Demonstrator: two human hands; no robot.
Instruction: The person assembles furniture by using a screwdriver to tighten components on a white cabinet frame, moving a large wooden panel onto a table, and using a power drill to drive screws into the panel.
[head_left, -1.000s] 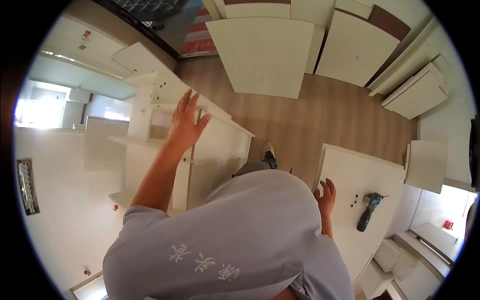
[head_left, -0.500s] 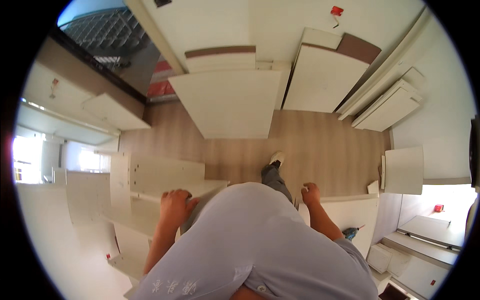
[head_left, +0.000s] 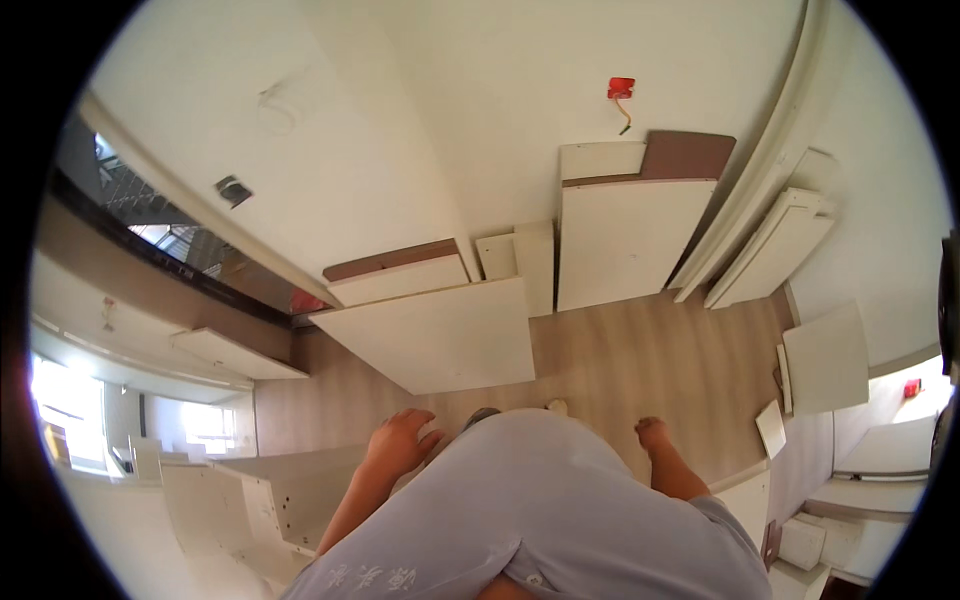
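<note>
My left hand (head_left: 402, 442) is held low on the left with its fingers apart and nothing in it. Nearest to it is a cream cabinet carcass (head_left: 312, 490) with drilled holes, and the two look apart. My right hand (head_left: 652, 434) hangs over the wood floor (head_left: 600, 370) with its fingers curled; no object shows in it. Ahead of me a large cream panel (head_left: 450, 340) leans over smaller boards with a brown strip (head_left: 390, 260). To its right another cream panel (head_left: 630, 245) leans on the wall, with a brown board (head_left: 688, 157) behind it.
Stacked narrow boards (head_left: 770, 250) lean against the right wall. A square panel (head_left: 826, 360) and a small white piece (head_left: 771, 429) stand nearer on that side. At far left are a dark-framed opening (head_left: 190, 270) and a leaning board (head_left: 240, 353). A red wall box (head_left: 621, 88) trails wires.
I have moved forward or tilted up: the leaning panels sit lower in view and more wall shows. The drill on the right-hand board has gone out of sight, and my shoe is mostly hidden.
</note>
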